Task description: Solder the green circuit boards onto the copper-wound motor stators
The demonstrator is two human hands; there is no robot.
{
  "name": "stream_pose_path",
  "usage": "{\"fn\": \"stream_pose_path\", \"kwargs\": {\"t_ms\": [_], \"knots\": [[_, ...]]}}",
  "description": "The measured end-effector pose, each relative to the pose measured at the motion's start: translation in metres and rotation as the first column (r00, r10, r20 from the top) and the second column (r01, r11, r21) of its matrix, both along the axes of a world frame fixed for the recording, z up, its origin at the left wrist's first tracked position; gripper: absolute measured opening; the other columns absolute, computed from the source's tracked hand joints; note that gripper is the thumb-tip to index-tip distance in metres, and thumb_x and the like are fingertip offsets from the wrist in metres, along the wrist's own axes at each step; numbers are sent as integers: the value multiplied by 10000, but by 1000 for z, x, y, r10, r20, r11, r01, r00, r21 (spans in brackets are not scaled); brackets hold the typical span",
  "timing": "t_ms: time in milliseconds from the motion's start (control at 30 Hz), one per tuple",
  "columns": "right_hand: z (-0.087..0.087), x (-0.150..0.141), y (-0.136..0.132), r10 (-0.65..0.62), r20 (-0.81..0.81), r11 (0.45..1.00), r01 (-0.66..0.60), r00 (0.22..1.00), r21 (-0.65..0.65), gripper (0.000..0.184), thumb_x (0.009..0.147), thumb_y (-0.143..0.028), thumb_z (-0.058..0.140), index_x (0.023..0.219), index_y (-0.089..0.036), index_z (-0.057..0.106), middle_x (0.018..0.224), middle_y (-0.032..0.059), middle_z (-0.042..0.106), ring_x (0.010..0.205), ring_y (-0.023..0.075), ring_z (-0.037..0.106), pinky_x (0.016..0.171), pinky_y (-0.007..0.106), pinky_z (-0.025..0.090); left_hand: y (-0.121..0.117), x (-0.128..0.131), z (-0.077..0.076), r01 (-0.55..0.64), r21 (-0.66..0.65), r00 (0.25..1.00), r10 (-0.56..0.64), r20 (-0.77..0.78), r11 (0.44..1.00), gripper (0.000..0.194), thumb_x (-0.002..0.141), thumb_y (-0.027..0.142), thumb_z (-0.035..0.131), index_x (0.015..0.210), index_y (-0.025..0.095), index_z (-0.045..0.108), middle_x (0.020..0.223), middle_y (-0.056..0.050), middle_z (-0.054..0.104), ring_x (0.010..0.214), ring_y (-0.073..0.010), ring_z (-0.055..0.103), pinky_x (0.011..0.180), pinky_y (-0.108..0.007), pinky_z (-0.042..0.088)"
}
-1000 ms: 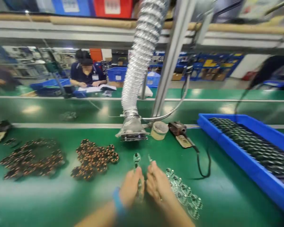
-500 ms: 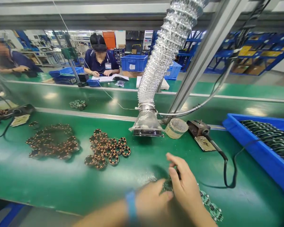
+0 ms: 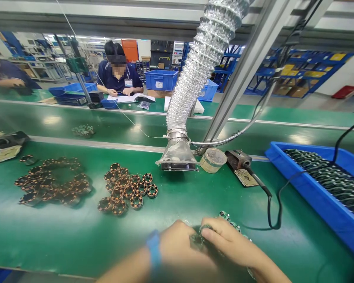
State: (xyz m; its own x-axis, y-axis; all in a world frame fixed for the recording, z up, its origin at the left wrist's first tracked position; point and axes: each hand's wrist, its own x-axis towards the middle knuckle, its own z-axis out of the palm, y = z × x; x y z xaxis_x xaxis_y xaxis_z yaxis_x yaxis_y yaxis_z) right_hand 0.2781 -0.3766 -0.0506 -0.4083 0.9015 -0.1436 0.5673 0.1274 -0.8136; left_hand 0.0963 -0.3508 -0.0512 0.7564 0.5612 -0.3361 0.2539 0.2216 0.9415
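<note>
At the front of the green bench my left hand [image 3: 177, 245], with a blue band on its wrist, is closed around a green circuit board piece [image 3: 196, 241]; motion blurs part of it. My right hand [image 3: 228, 240] meets it from the right, its thumb and fingers pinched on a small round green circuit board [image 3: 205, 228]. How many pieces lie between the hands is hidden. Behind and under my right forearm runs a row of round green circuit boards [image 3: 230, 221] on the bench, partly covered.
Copper-wound stator rings stand in a near cluster [image 3: 124, 186] and a left cluster [image 3: 53, 181]. A fume duct hood [image 3: 178, 155] hangs over the bench. Beside it are a round tub [image 3: 213, 160], a soldering iron stand [image 3: 238, 159] with its cord, and a blue bin [image 3: 306, 192] of boards. A co-worker [image 3: 119, 74] sits opposite.
My right hand has lowered, and its raised fingers have closed onto the small round board at my left hand. The whole view has shifted slightly, uncovering more of the board row.
</note>
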Motion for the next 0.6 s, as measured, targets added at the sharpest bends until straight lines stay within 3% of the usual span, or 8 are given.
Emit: {"fn": "stream_pose_path", "kwargs": {"t_ms": [67,100,167,267,333,433,533,600], "knots": [[-12,-3,4,23,32,1000,-23,999,2,568,921,-557,241,617,-155,503,508,-34,476,459,60,433,490,200,366,4,-3,0,36,-31,998,-35,50,999,378,483,463,782,606,129,656,466,32,534,402,-87,465,406,-199,359],[-19,-5,9,14,55,1000,-15,998,11,569,934,-535,224,636,-146,513,497,-43,460,435,56,428,477,200,378,7,-5,0,-2,-38,998,5,67,999,448,462,504,780,649,112,672,480,18,546,398,-92,474,390,-202,358],[-33,-8,23,-38,116,998,32,992,59,434,933,-468,345,761,-130,556,605,-36,526,509,60,496,536,220,440,17,-8,-3,-192,-60,975,197,106,980,616,536,616,696,844,83,681,499,8,547,392,-100,488,352,-194,337],[-43,-8,46,-155,194,974,117,969,195,272,875,-401,510,923,-140,571,903,21,591,803,119,574,742,319,484,31,-12,-9,-514,-62,841,517,161,855,755,771,703,367,1150,81,561,494,12,535,416,-118,524,344,-177,338],[-39,-9,55,-227,198,943,164,954,290,277,859,-393,527,968,-142,561,1055,68,557,979,180,535,860,408,437,34,-13,-13,-597,-42,790,597,141,801,765,837,680,194,1263,106,470,488,9,541,424,-127,536,349,-176,351],[-22,-13,50,-243,137,913,178,960,368,293,899,-389,425,1008,-147,547,1116,122,517,1087,233,458,937,464,355,30,-14,-16,-606,37,795,603,59,795,727,867,645,128,1378,172,336,466,27,532,369,-115,495,331,-166,317],[-5,-25,34,-79,67,945,54,995,324,246,886,-396,449,988,-216,582,904,47,580,860,158,530,792,317,430,23,-13,-20,-478,184,878,464,119,859,717,883,622,125,1439,175,198,457,50,493,349,-113,477,349,-184,341],[0,-36,22,-15,15,958,10,1000,287,202,867,-394,491,898,-238,616,775,8,568,728,124,522,679,253,426,20,-13,-24,-445,335,895,398,203,831,734,882,624,167,1426,134,215,488,47,482,388,-121,488,397,-207,370]]}}
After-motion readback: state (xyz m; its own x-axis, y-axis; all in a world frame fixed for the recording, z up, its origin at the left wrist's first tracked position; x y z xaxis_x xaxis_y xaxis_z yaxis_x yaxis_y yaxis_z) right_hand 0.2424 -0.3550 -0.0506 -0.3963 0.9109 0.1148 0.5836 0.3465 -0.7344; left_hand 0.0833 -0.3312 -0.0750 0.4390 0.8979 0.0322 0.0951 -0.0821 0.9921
